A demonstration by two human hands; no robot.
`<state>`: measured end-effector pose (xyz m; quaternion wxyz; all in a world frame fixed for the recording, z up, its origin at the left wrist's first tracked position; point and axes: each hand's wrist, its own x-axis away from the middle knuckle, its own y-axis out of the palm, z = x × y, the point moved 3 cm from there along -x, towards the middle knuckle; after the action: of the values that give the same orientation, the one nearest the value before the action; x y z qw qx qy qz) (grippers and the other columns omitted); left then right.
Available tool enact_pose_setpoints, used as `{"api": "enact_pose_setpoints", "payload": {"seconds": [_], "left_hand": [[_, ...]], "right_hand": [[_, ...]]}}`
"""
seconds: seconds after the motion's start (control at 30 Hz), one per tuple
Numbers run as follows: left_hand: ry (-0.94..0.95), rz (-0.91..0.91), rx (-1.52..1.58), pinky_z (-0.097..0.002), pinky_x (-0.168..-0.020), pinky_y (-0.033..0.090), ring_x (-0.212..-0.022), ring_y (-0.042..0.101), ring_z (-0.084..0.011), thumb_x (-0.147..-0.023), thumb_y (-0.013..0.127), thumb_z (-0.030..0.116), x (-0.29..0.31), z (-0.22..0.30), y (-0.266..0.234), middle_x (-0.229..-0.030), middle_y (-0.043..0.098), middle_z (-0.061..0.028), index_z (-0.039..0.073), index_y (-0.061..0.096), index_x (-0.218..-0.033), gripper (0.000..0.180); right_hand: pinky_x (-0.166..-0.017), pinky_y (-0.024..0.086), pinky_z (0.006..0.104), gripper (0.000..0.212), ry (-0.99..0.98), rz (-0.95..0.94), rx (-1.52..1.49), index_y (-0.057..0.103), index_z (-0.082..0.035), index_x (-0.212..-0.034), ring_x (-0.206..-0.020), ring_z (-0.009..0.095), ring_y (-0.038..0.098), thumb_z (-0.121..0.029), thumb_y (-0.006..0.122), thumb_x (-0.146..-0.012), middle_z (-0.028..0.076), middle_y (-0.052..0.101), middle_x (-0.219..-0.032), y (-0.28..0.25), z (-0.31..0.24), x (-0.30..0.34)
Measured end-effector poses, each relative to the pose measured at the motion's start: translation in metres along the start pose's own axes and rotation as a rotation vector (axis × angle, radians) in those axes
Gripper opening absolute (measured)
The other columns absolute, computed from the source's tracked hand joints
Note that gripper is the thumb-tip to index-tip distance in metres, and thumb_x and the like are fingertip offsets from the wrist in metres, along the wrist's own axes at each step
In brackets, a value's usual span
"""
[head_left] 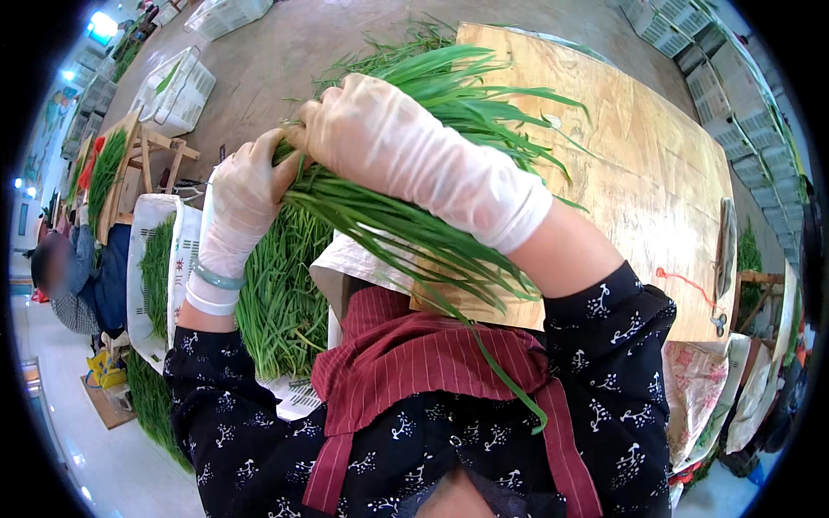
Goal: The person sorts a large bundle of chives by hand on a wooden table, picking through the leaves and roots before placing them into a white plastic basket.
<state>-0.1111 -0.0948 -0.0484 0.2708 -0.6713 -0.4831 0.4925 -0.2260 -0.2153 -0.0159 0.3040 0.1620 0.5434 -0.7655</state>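
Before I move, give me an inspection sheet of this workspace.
Surface: light wooden board, its near edge by the apron.
Job's things: long green bunch, loose-ended; more cut greens at the person's left.
Clutter: red string toward the board's right side; a small dark item beside it, too small to identify.
Hands: left hand and right hand, both gloved, both gripping the bunch.
Cables: nothing seen.
Surroundings: stacked crates at right; another person at left.
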Motion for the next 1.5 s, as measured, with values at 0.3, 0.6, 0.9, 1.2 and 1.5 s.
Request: {"api": "enact_pose_setpoints", "payload": {"seconds": [0.3, 0.6, 0.9, 1.2, 1.5], "left_hand": [[-0.035, 0.157, 0.018, -0.0316, -0.061, 0.048, -0.073, 0.057, -0.0203, -0.068, 0.061, 0.009, 0.014, 0.005, -0.001, -0.098, 0.056, -0.0035, 0.033, 0.05, -0.123, 0.061], [-0.273, 0.223, 0.216, -0.0363, -0.071, 0.05, -0.089, 0.059, -0.0304, -0.061, 0.067, 0.003, 0.057, -0.023, 0.018, -0.107, 0.056, -0.0116, 0.019, 0.051, -0.124, 0.067], [-0.207, 0.217, 0.077, -0.0356, -0.073, 0.049, -0.091, 0.058, -0.0284, -0.055, 0.07, 0.001, 0.075, -0.022, 0.02, -0.108, 0.056, -0.0107, 0.025, 0.051, -0.124, 0.076], [-0.243, 0.184, 0.106, -0.0364, -0.073, 0.05, -0.092, 0.059, -0.0309, -0.067, 0.069, 0.017, 0.07, -0.023, 0.016, -0.11, 0.055, -0.0146, 0.015, 0.049, -0.126, 0.062], [-0.622, -0.124, 0.237, -0.0387, -0.079, 0.046, -0.091, 0.057, -0.0319, -0.068, 0.065, 0.005, 0.066, -0.052, 0.077, -0.106, 0.058, -0.0113, 0.026, 0.039, -0.133, 0.073]], "right_hand": [[-0.054, 0.042, 0.0289, 0.007, 0.052, -0.259, -0.366, 0.054, -0.011, -0.066, -0.061, 0.018, 0.053, -0.018, 0.056, -0.067, 0.002, 0.05, -0.061, -0.053, -0.031, 0.059], [-0.052, 0.042, 0.0286, 0.014, 0.448, 0.122, -1.017, 0.059, -0.007, -0.081, -0.056, 0.018, 0.053, -0.02, 0.055, -0.083, 0.006, 0.056, -0.068, -0.091, 0.075, 0.087], [-0.081, 0.047, 0.0241, 0.026, 0.687, -0.011, -0.626, 0.062, -0.005, -0.107, -0.087, 0.013, 0.061, -0.015, 0.061, -0.083, 0.005, 0.066, -0.099, -0.04, 0.119, 0.056], [-0.069, 0.049, 0.0292, 0.021, 0.751, -0.06, -0.471, 0.066, -0.007, -0.096, -0.073, 0.02, 0.062, -0.017, 0.064, -0.078, 0.008, 0.066, -0.084, 0.011, 0.126, 0.05], [-0.08, 0.047, 0.0284, 0.029, 1.184, -0.487, -0.562, 0.063, -0.008, -0.107, -0.089, 0.019, 0.062, -0.027, 0.058, -0.085, 0.01, 0.066, -0.099, -0.01, 0.137, 0.185]]}}
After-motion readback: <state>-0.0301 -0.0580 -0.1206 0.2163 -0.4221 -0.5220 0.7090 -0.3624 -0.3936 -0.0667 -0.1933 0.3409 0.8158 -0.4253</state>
